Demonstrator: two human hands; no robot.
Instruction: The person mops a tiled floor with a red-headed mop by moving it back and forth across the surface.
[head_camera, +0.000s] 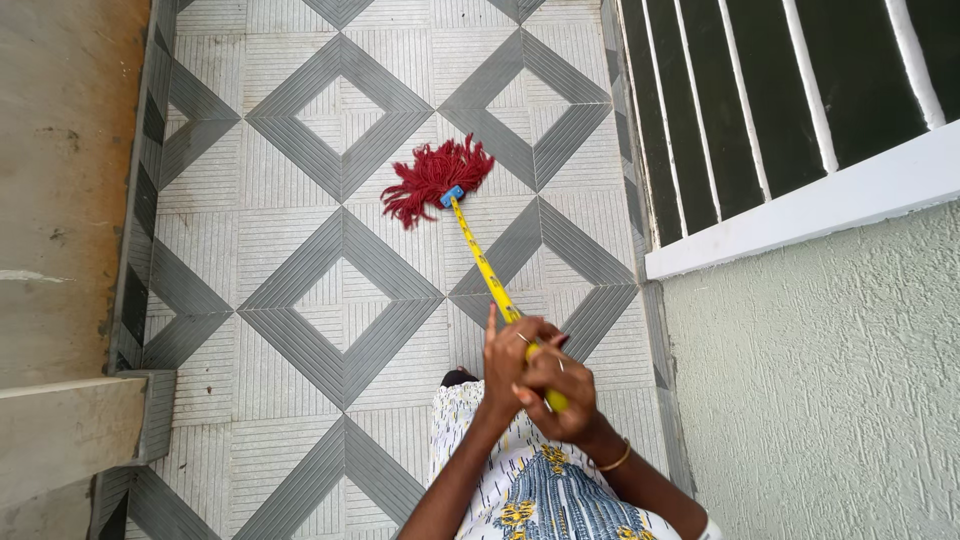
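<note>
Both our hands are closed together on the yellow mop handle (487, 268) near the lower middle of the floor: our left hand (508, 358) wraps the pole a little higher with its forefinger pointing up along it, and our right hand (562, 398) clamps just below, touching the left, a thin bangle (615, 461) on its wrist. Stacked like that, the 2 grips let us steer the long pole from its top end.

Going left to right: a bare concrete wall and ledge (60, 300) run down the left edge. Next comes the tiled floor (300, 280), grey diamonds on ribbed pale squares. On it, up and left of our hands, the red mop head (436, 177) lies spread flat against the tiles, joined to the handle by a small blue clip (452, 195); the handle slants down-right from there to our hands. Below them shows our patterned dress (540, 490). Along the right edge stand a white window grille (800, 100) over dark panes and a rough pale-green wall (820, 400).
</note>
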